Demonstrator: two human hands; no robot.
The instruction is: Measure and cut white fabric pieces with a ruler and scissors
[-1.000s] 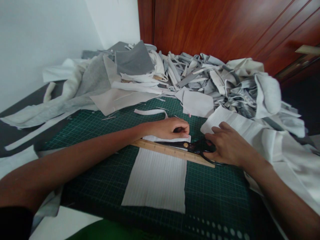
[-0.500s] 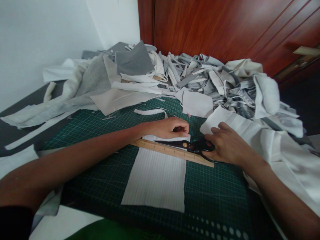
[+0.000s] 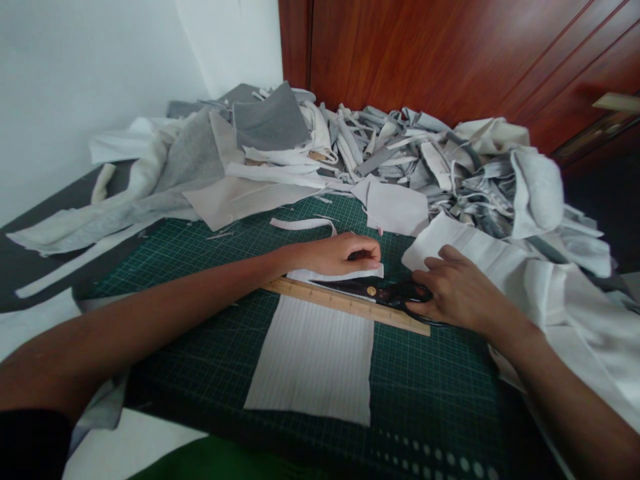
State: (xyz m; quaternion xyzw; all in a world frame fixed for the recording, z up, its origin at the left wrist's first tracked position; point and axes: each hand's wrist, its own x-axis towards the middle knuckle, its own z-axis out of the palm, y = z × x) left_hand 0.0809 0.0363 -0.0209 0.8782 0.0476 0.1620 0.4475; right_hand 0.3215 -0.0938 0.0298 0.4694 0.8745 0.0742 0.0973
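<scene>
The white ribbed cloth (image 3: 315, 360) lies flat in front of me, its wide part on my side of the wooden ruler (image 3: 350, 305) that crosses it. Just beyond the ruler, the black scissors (image 3: 371, 291) lie along its far edge, blades pointing left; how far apart the blades stand I cannot tell. My right hand (image 3: 453, 287) grasps their handles. My left hand (image 3: 343, 255) rests over a white strip (image 3: 367, 273) on the far side of the blades, fingers curled; whether that grip pinches the strip or only presses it, I cannot tell. I take the step in hand to be trimming along the ruler, and I cannot see whether the strip is fully parted. To my mind, the next move calls for steady blades tight to the ruler and a cloth that does not shift. Under all this is the green cutting mat (image 3: 430, 380), with a loose narrow band (image 3: 303, 225) beyond my left wrist. Farther out, heaped scraps (image 3: 390, 147) crowd the worktop (image 3: 20, 273) before a reddish wooden door (image 3: 425, 60).
</scene>
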